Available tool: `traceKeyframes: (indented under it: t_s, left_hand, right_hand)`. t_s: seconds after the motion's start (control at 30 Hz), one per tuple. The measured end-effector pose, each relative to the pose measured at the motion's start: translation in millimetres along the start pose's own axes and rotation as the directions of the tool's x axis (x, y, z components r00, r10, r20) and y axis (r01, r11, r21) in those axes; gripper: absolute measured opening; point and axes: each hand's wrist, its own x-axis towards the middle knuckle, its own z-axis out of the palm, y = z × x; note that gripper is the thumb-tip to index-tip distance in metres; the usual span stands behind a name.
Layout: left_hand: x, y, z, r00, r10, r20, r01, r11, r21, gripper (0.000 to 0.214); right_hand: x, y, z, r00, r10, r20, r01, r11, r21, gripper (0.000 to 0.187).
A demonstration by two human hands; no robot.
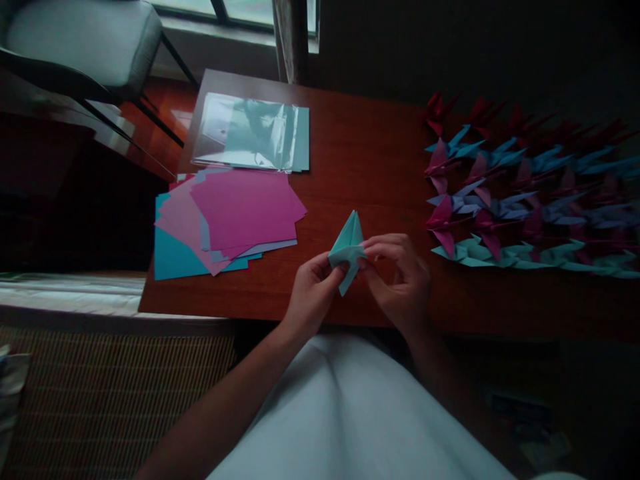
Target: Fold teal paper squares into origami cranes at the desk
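Note:
A half-folded teal paper shape (348,245) with pointed ends is held just above the near edge of the brown wooden table (370,160). My left hand (313,293) pinches its left side with fingers closed. On the shape's right side, the curled fingers of my right hand (400,277) press against it. Both hands grip the paper between them.
A stack of pink, purple and teal paper sheets (230,217) lies at the table's left, with a clear plastic sleeve (250,132) behind it. Rows of several folded paper cranes (525,193) fill the right side. A grey chair (80,43) stands at the far left.

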Motion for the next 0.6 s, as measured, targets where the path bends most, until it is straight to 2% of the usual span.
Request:
traceKeyframes:
  t_s: [0.1, 0.2, 0.37, 0.5, 0.6]
  left_hand:
    - [-0.1, 0.5, -0.8, 1.0, -0.005, -0.003, 0.005, 1.0, 0.007, 0.03]
    - [-0.6, 1.0, -1.8, 0.999, -0.035, 0.004, 0.035, 0.999, -0.04, 0.034]
    - [-1.3, 5.5, -0.1, 0.995, -0.093, -0.03, 0.088, 0.985, -0.147, 0.027]
    - [0.1, 9.6, -0.1, 0.993, -0.116, -0.007, 0.109, 0.952, -0.286, 0.013]
    - [1.8, 10.6, -2.2, 0.992, -0.126, -0.018, 0.109, 0.914, -0.392, 0.014]
  right_hand:
    - [-1.1, -0.2, -0.4, 1.0, -0.001, 0.031, -0.001, 0.996, 0.087, 0.027]
    - [-1.8, 0.1, -0.9, 0.994, -0.042, 0.101, 0.034, 0.996, 0.08, 0.04]
    - [-2.7, 0.3, -0.4, 0.98, -0.125, 0.154, 0.125, 0.992, 0.011, 0.029]
    - [-5.9, 2.3, 1.2, 0.965, -0.181, 0.19, 0.188, 0.982, -0.019, 0.036]
    - [-8.8, 5.0, 1.7, 0.954, -0.212, 0.212, 0.224, 0.974, -0.035, 0.039]
